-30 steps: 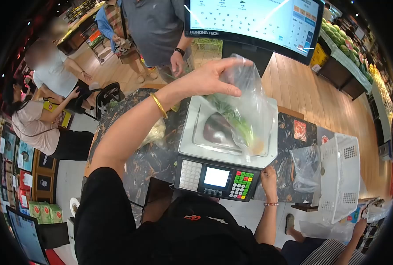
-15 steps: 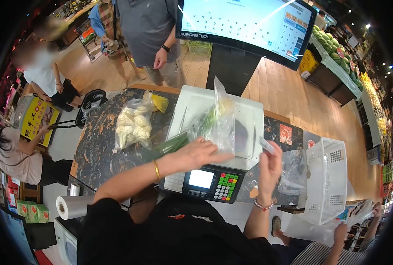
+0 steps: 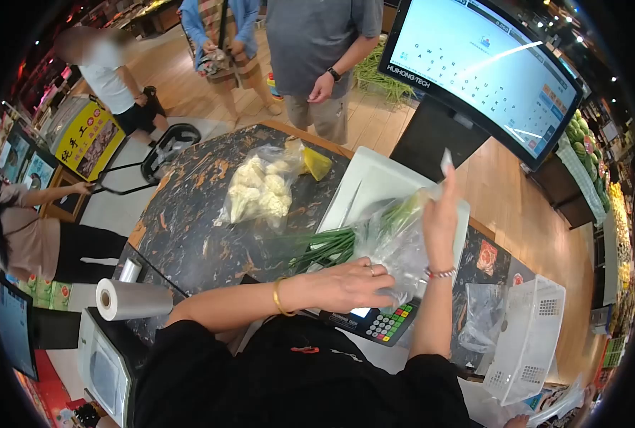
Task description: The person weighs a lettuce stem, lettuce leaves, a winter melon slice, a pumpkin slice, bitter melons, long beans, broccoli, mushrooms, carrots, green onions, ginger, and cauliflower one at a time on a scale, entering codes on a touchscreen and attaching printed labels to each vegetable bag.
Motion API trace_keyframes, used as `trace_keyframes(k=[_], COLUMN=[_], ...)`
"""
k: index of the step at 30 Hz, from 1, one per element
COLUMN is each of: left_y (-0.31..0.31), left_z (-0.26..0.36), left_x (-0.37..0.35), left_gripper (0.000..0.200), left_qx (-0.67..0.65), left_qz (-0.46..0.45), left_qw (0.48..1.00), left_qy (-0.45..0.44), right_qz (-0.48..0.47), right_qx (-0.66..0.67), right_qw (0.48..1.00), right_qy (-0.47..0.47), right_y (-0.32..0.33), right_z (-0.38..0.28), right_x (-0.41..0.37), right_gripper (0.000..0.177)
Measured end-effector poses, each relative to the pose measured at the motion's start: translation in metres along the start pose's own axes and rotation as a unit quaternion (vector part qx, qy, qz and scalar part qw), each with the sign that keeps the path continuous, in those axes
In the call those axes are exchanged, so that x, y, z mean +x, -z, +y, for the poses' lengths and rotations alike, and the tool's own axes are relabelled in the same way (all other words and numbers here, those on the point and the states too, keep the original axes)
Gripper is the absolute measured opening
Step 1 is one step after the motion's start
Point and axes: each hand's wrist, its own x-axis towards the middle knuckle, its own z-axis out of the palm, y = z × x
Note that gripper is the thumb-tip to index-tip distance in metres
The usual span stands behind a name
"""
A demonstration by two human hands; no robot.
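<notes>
The left hand (image 3: 354, 285) lies with fingers bent against the near side of a clear bag (image 3: 396, 251); whether it grips the film I cannot tell. Long green stalks (image 3: 327, 248) poke from the bag, just beyond that hand, over the scale (image 3: 364, 172) standing on the bench (image 3: 189, 203). The right hand (image 3: 440, 214), raised beside the bag, pinches a small white slip (image 3: 446, 160) at its fingertips. The step in hand looks like readying that slip for the bag; the next move seems to call for a flat, steadied patch of film.
</notes>
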Motion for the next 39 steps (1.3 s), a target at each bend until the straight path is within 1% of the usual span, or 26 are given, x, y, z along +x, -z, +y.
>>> trace_keyframes(k=[2, 3, 4, 6, 7, 8, 9, 10, 11, 13, 14, 15, 16, 17, 18, 20, 21, 22, 23, 24, 27, 30, 33, 35, 38, 39], left_y=[0.009, 0.007, 0.004, 0.007, 0.016, 0.028, 0.030, 0.032, 0.033, 0.020, 0.013, 0.006, -0.003, -0.010, -0.015, -0.021, -0.022, -0.021, -0.026, -0.031, -0.035, -0.014, 0.005, 0.017, 0.026, 0.029], left_z=[-0.012, -0.020, -0.025, -0.026, -0.024, -0.021, -0.029, -0.037, -0.043, -0.057, -0.064, -0.067, -0.065, -0.062, -0.059, -0.049, -0.045, -0.043, -0.044, -0.046, -0.047, -0.039, -0.020, -0.003, 0.035, 0.048], left_x=[-0.003, -0.004, -0.002, 0.006, 0.014, 0.021, 0.025, 0.028, 0.029, 0.022, 0.020, 0.020, 0.018, 0.016, 0.014, 0.012, 0.010, 0.009, 0.005, 0.001, -0.015, -0.048, -0.100, -0.143, -0.203, -0.220], left_gripper=[0.049, 0.052, 0.054, 0.064, 0.069, 0.086, 0.086, 0.087, 0.088, 0.084, 0.081, 0.075, 0.070, 0.064, 0.052, 0.050, 0.049, 0.056, 0.052, 0.048, 0.038, 0.035, 0.038, 0.041, 0.041, 0.042], left_qx=[-0.020, -0.041, -0.064, -0.017, 0.007, 0.045, 0.084, 0.124, 0.166, 0.104, 0.075, 0.071, 0.066, 0.060, 0.044, 0.076, 0.093, 0.086, 0.083, 0.081, 0.027, -0.026, -0.061, -0.067, -0.069, -0.066], left_qz=[0.017, 0.035, 0.051, 0.084, 0.101, 0.067, 0.043, 0.019, -0.002, -0.076, -0.113, -0.097, -0.082, -0.067, -0.027, -0.016, -0.010, -0.020, -0.013, -0.006, -0.006, 0.026, 0.127, 0.168, 0.233, 0.253], left_qw=[1.000, 0.998, 0.996, 0.996, 0.994, 0.993, 0.992, 0.987, 0.980, 0.983, 0.981, 0.983, 0.985, 0.987, 0.992, 0.988, 0.986, 0.984, 0.983, 0.982, 0.983, 0.979, 0.961, 0.938, 0.876, 0.856], left_qy=[0.010, 0.020, 0.027, 0.039, 0.044, 0.080, 0.088, 0.098, 0.112, 0.131, 0.140, 0.136, 0.134, 0.133, 0.120, 0.132, 0.139, 0.157, 0.164, 0.172, 0.182, 0.200, 0.239, 0.294, 0.417, 0.447], right_qz=[0.008, 0.015, 0.002, -0.011, 0.021, 0.048, 0.069, 0.086, 0.100, 0.127, 0.099, 0.041, -0.020, -0.082, -0.115, -0.182, -0.184, -0.187, -0.189, -0.118, -0.032, -0.045, -0.159, -0.310, -0.406, -0.431], right_qx=[0.099, 0.143, 0.149, 0.160, 0.079, -0.003, -0.083, -0.149, -0.112, -0.032, 0.021, 0.150, 0.277, 0.396, 0.326, 0.180, 0.149, 0.117, 0.086, 0.016, -0.105, -0.129, -0.034, -0.048, -0.191, -0.179], right_qw=[0.982, 0.959, 0.950, 0.929, 0.961, 0.981, 0.988, 0.980, 0.985, 0.990, 0.994, 0.980, 0.941, 0.876, 0.905, 0.944, 0.952, 0.959, 0.965, 0.988, 0.992, 0.990, 0.977, 0.941, 0.882, 0.877], right_qy=[-0.161, -0.246, -0.275, -0.333, -0.263, -0.189, -0.113, -0.105, -0.087, -0.050, -0.048, -0.122, -0.194, -0.261, -0.248, -0.209, -0.193, -0.176, -0.158, -0.099, -0.058, 0.015, 0.135, 0.131, 0.146, 0.115], right_y=[0.023, 0.033, 0.040, 0.054, 0.059, 0.059, 0.059, 0.072, 0.078, 0.084, 0.086, 0.078, 0.068, 0.061, 0.050, 0.018, 0.011, 0.008, 0.004, -0.002, -0.003, -0.012, -0.070, -0.116, -0.196, -0.217], right_z=[0.031, 0.041, 0.049, 0.063, 0.067, 0.069, 0.066, 0.048, 0.037, 0.015, 0.000, -0.005, -0.010, -0.012, -0.004, 0.025, 0.030, 0.034, 0.037, 0.034, 0.028, 0.006, -0.039, -0.086, -0.114, -0.114], right_x=[-0.009, -0.018, -0.024, -0.037, -0.045, -0.051, -0.057, -0.056, -0.052, -0.047, -0.042, -0.037, -0.031, -0.026, -0.027, -0.033, -0.036, -0.041, -0.048, -0.054, -0.037, 0.007, 0.054, 0.078, 0.090, 0.096], right_gripper=[0.084, 0.085, 0.085, 0.086, 0.086, 0.086, 0.086, 0.077, 0.072, 0.061, 0.040, 0.036, 0.032, 0.029, 0.029, 0.028, 0.029, 0.029, 0.030, 0.040, 0.051, 0.061, 0.058, 0.051, 0.040, 0.037])
